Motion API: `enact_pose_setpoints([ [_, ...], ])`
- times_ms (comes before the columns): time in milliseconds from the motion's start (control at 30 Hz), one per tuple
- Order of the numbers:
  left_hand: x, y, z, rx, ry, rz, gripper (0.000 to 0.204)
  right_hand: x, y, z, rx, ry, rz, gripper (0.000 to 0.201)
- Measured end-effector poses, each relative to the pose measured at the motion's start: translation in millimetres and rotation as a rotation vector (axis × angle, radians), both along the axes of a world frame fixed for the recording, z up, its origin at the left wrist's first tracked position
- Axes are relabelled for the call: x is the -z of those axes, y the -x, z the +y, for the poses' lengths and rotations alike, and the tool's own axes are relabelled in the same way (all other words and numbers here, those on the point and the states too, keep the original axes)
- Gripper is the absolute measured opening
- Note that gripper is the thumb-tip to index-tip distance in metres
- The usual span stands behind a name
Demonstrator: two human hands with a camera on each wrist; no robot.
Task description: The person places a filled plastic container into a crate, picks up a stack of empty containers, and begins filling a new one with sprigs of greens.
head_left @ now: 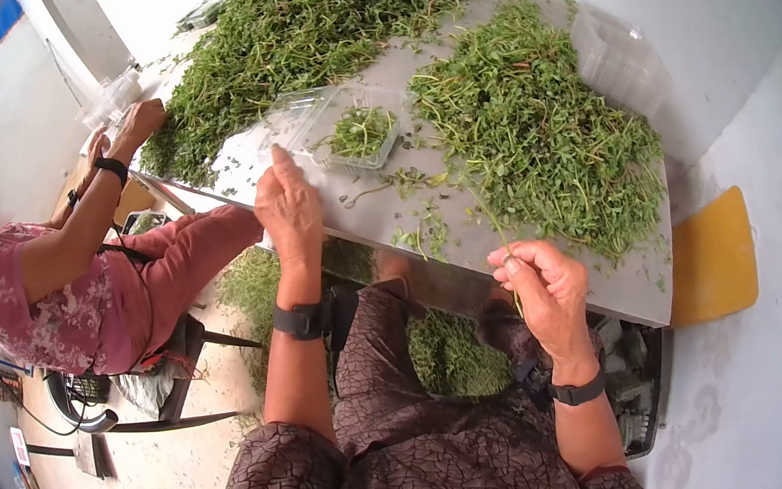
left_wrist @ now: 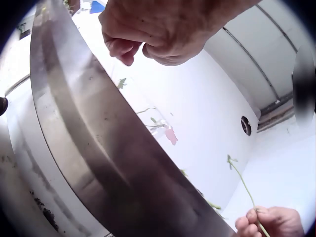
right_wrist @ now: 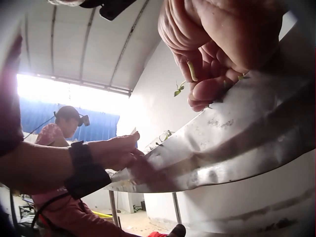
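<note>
My right hand (head_left: 554,306) pinches a thin green stem (head_left: 488,210) between thumb and fingers, at the table's front edge. In the left wrist view the stem (left_wrist: 243,181) rises from the fingertips with small leaves at its top. My left hand (head_left: 290,214) is raised over the table edge, its fingers loosely curled in the left wrist view and nothing visible in them. Just beyond it stands an open clear plastic box (head_left: 382,156) with a small bunch of greens (head_left: 362,131) inside. A heap of leafy stems (head_left: 546,130) lies beyond my right hand.
A larger heap of greens (head_left: 318,28) covers the far side of the table (head_left: 346,213). Stacked clear boxes (head_left: 621,58) stand at right, near a yellow chair back (head_left: 716,256). Another person (head_left: 62,273) sits at left, reaching to the large heap. Loose sprigs lie near the front edge.
</note>
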State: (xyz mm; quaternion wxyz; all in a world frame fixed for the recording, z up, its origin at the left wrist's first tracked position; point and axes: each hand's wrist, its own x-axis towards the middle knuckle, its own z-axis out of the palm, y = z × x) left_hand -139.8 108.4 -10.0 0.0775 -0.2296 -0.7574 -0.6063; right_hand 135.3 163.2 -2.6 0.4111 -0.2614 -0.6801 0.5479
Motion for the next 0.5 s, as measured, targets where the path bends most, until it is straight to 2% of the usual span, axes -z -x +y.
enact_pose_setpoints([
  [33,3.8,-1.3,-4.1,-0.064,-0.029,0.065,0.047,0.3,-0.7,-0.3,0.008,0.003,0.022,0.009],
  [100,-5.9,-20.8,-18.9,-0.14,0.0,0.406,0.018,-1.0,-2.1,1.1,0.008,-0.009,0.012,0.009],
  [167,-30.5,-56.1,-26.4,0.08,-0.086,0.556,0.006,0.3,-2.5,1.1,0.0,-0.014,-0.004,0.009],
  [233,-52.8,-90.8,-33.7,0.369,-0.031,0.611,0.019,3.0,-2.7,3.5,-0.022,-0.085,-0.044,0.009],
  [267,-53.7,-99.8,-35.3,0.488,0.0,0.694,0.031,4.2,-1.2,2.0,-0.027,-0.064,0.01,0.009],
  [367,-53.7,-120.9,-38.3,0.769,0.16,0.77,0.041,-8.9,-9.0,-10.1,-0.057,-0.11,0.011,0.008],
  [400,-52.5,-124.1,-40.9,0.777,0.161,0.768,0.041,-13.5,-12.4,-12.3,-0.062,-0.27,-0.034,0.008],
  [433,-51.4,-126.9,-43.1,0.792,0.214,0.843,0.04,-15.4,-15.5,-14.7,-0.055,-0.266,-0.036,0.008],
  [500,-47.3,-130.2,-48.4,0.814,0.263,0.922,0.039,-17.5,-19.6,-19.7,0.004,-0.664,-0.146,0.009],
])
